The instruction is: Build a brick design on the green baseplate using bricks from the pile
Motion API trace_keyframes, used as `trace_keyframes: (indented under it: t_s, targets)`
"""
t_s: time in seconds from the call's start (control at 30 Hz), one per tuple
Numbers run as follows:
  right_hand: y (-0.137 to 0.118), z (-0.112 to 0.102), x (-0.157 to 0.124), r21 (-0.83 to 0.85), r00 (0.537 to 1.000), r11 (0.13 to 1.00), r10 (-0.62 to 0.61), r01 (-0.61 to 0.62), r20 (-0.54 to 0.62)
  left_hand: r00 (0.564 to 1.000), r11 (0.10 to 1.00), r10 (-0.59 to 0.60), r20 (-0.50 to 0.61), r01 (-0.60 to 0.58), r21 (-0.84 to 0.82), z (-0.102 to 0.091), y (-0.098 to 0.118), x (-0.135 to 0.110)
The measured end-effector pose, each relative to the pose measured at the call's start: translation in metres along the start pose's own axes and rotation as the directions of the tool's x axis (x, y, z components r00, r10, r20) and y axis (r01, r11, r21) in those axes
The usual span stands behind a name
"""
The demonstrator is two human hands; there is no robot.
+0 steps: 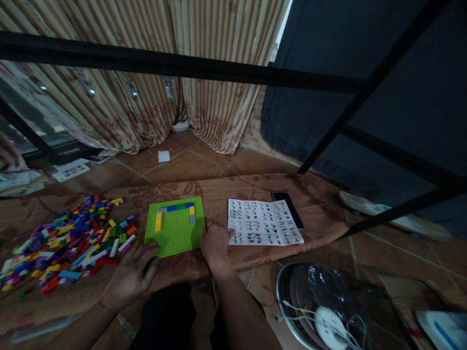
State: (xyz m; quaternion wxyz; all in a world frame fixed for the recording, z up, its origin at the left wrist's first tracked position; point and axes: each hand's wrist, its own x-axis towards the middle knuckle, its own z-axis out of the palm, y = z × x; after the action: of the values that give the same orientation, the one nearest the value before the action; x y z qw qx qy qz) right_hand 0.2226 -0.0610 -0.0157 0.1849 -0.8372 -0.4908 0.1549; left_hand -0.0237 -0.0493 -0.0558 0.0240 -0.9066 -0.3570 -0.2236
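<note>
A bright green studded baseplate (177, 238) lies on the brown cloth before me. Yellow, blue, green and grey bricks (178, 207) form a three-sided outline on it, its near side unwalled. My left hand (133, 272) rests at the plate's near left corner, fingers stretched out and thumb apart. At the right edge, my right hand (216, 243) has bent fingers against the plate's border; some fingertips are hidden. Just right of that hand lies a printed instruction sheet (264, 221) with small coloured pictures.
Many loose coloured bricks (76, 243) are heaped at the left. A dark phone (292, 209) lies partly under the sheet. Black metal bars (219, 70) cross in front of striped curtains (124, 112). A metal basin (279, 291) with a white cable reel (330, 325) stands at lower right.
</note>
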Motion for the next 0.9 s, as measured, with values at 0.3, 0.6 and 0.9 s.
trace_keyframes:
  t_s: [0.3,0.6,0.9]
  targets:
    - [-0.0008,-0.0038,-0.0009,0.009,1.000,1.000,0.003,-0.003,-0.001,1.000,1.000,-0.002,0.004,0.002,0.009,0.0011,-0.0011,-0.0020]
    - [0.0009,0.0014,0.0002,0.012,1.000,1.000,-0.008,0.008,-0.017,1.000,1.000,-0.013,0.003,0.013,-0.007,0.0013,-0.0008,-0.0005]
    - [-0.0014,-0.0031,-0.0002,-0.006,1.000,1.000,-0.003,0.003,0.014,1.000,0.999,-0.031,0.000,0.031,-0.022,-0.0039,0.0038,0.0024]
